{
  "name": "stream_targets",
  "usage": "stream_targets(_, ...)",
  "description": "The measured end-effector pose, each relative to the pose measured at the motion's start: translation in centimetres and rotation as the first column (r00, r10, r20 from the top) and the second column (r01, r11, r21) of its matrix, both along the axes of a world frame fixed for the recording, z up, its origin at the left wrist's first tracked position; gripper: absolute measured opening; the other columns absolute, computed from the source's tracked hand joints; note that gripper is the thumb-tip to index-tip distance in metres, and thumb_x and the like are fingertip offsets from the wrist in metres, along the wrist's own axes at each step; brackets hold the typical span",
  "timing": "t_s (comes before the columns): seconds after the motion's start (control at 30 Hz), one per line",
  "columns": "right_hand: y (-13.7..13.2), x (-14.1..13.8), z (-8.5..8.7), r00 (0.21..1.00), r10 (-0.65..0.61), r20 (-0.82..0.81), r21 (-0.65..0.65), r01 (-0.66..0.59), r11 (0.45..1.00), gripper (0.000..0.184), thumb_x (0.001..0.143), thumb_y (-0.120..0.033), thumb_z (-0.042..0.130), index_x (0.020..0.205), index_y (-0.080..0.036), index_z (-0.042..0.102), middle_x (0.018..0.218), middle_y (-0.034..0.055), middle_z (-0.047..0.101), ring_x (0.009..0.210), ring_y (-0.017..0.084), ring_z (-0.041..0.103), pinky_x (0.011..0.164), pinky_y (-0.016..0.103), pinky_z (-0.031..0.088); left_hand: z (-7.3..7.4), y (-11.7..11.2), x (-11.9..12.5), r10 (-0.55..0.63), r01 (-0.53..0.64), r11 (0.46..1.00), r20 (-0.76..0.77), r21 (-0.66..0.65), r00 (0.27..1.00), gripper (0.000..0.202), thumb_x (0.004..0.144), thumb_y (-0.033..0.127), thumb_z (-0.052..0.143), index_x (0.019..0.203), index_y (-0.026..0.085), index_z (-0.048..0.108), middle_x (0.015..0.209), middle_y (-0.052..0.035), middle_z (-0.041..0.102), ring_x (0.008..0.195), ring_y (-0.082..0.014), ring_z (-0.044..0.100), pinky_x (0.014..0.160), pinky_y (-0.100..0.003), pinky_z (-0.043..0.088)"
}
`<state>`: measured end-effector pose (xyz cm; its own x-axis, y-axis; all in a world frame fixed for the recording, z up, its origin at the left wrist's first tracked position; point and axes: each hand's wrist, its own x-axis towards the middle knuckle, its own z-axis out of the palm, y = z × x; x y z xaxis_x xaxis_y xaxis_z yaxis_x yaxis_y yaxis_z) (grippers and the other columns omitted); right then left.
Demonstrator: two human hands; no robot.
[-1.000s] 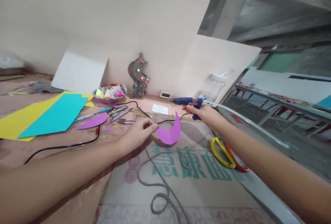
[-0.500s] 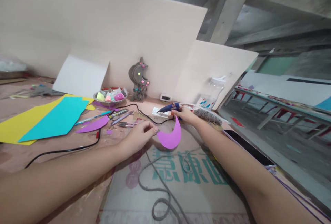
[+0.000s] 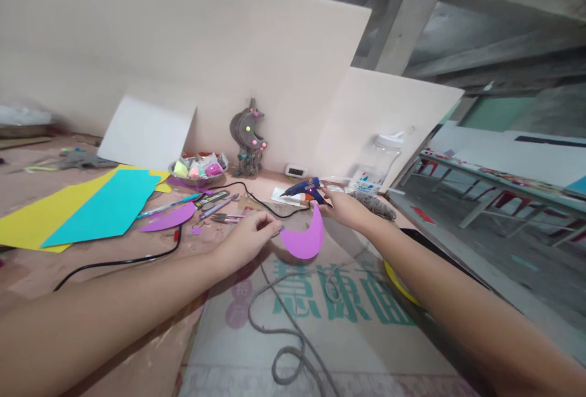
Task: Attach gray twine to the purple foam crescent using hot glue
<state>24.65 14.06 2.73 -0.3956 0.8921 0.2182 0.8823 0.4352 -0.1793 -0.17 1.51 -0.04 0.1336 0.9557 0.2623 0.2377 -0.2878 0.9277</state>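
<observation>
My left hand (image 3: pixel 254 235) pinches the left tip of a purple paper crescent (image 3: pixel 306 239) between thumb and fingers. The crescent hangs over a printed board (image 3: pixel 357 348), its other tip pointing up close to the hot glue gun. That blue glue gun (image 3: pixel 302 188) has a small red light lit, and its nozzle points left above a small white pad (image 3: pixel 280 196). Behind it, my right hand (image 3: pixel 343 206) has its fingers around the handle, partly hidden. A grey cord (image 3: pixel 293 333) lies in loops on the board below both hands.
Left lie cyan (image 3: pixel 105 207) and yellow paper (image 3: pixel 27 220), a purple offcut (image 3: pixel 169 218), pens (image 3: pixel 218 206) and a black cable (image 3: pixel 123 261). Farther back stand a bowl of clay (image 3: pixel 199 171), a decorated grey moon (image 3: pixel 248 134) and a clear bottle (image 3: pixel 375 162). A phone (image 3: pixel 439 253) lies right.
My right hand has shifted slightly right along the glue gun, uncovering more of its handle and the red light. The left hand still pinches the crescent. The view has shifted slightly.
</observation>
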Motion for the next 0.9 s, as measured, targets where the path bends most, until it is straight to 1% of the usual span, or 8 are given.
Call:
stream_targets(0.1,-1.4,0.0,0.1,0.999,0.023,0.027,0.035,-0.024,0.999,0.051,0.081,-0.039,0.057,0.128,-0.021,0.049,0.122,0.0122,0.06,0.104,0.028,0.058,0.082,0.031,0.042,-0.1,0.1,0.0,-0.011,0.012,1.0,-0.033,0.011,0.999,0.021,0.081,0.034,0.051,0.07,0.016,0.054,0.071,-0.0004,0.055,0.071,-0.0148,0.051,0.063,-0.024,0.037)
stream_targets(0.17,-1.4,0.0,-0.2,0.999,0.035,0.026,0.05,-0.036,0.998,0.05,0.082,-0.035,0.056,0.13,-0.022,0.047,0.127,0.0106,0.056,0.108,0.026,0.056,0.086,0.03,0.041,-0.2,0.1,0.0,-0.012,0.012,1.0,-0.029,-0.002,1.0,0.022,0.081,0.035,0.051,0.07,0.016,0.053,0.07,0.0001,0.054,0.069,-0.0144,0.05,0.061,-0.024,0.037)
stream_targets(0.23,-0.8,0.0,-0.7,1.0,0.026,0.013,0.06,-0.027,0.998,0.046,0.085,-0.031,0.052,0.13,-0.021,0.048,0.127,0.0102,0.056,0.106,0.023,0.057,0.086,0.029,0.042,-0.2,0.0,0.0,-0.014,0.013,1.0,-0.011,-0.023,1.0,0.023,0.081,0.037,0.051,0.071,0.016,0.053,0.068,0.0011,0.052,0.066,-0.0137,0.05,0.059,-0.023,0.037)
stream_targets(0.33,0.5,0.2,-1.5,1.0,-0.027,-0.012,0.052,0.028,0.998,0.044,0.087,-0.029,0.048,0.129,-0.015,0.049,0.111,0.0116,0.064,0.091,0.02,0.061,0.078,0.027,0.045,-0.1,-0.1,0.1,-0.017,0.016,0.999,-0.004,-0.028,1.0,0.022,0.08,0.036,0.051,0.07,0.016,0.053,0.068,0.0015,0.052,0.065,-0.0132,0.05,0.058,-0.023,0.037)
stream_targets(0.43,1.7,0.4,-1.9,0.998,-0.064,-0.013,0.018,0.064,0.998,0.043,0.086,-0.033,0.052,0.123,-0.012,0.052,0.099,0.0106,0.066,0.082,0.018,0.062,0.073,0.026,0.046,0.1,-0.2,0.1,-0.013,0.013,1.0,-0.012,-0.012,1.0,0.022,0.079,0.035,0.052,0.067,0.017,0.053,0.067,0.0011,0.052,0.065,-0.0134,0.049,0.059,-0.023,0.037)
stream_targets(0.63,3.9,-0.3,-1.8,0.993,-0.104,0.052,-0.043,0.107,0.993,0.031,0.088,-0.035,0.054,0.111,-0.014,0.056,0.11,0.0077,0.059,0.093,0.017,0.059,0.081,0.038,0.05,0.0,-0.1,0.0,-0.006,0.006,1.0,-0.004,-0.022,1.0,0.024,0.078,0.038,0.054,0.066,0.017,0.053,0.065,0.0007,0.054,0.064,-0.0141,0.05,0.057,-0.023,0.037)
stream_targets(0.73,4.6,-1.0,-2.0,0.988,-0.136,0.079,-0.042,0.14,0.989,0.03,0.089,-0.033,0.052,0.113,-0.015,0.055,0.111,0.0074,0.058,0.095,0.018,0.059,0.082,0.039,0.05,-0.1,0.0,0.0,-0.023,0.024,0.999,0.011,-0.034,1.0,0.024,0.078,0.039,0.053,0.068,0.017,0.054,0.066,0.0007,0.055,0.064,-0.0142,0.05,0.057,-0.023,0.037)
stream_targets(0.9,4.9,-1.5,-2.0,0.981,-0.155,0.113,-0.032,0.16,0.987,0.032,0.089,-0.034,0.052,0.116,-0.015,0.054,0.114,0.0081,0.057,0.097,0.019,0.058,0.082,0.039,0.05,-0.1,0.0,-0.1,-0.019,0.02,1.0,-0.023,0.01,1.0,0.021,0.079,0.035,0.052,0.068,0.017,0.054,0.071,-0.0003,0.056,0.07,-0.0151,0.052,0.063,-0.024,0.038)
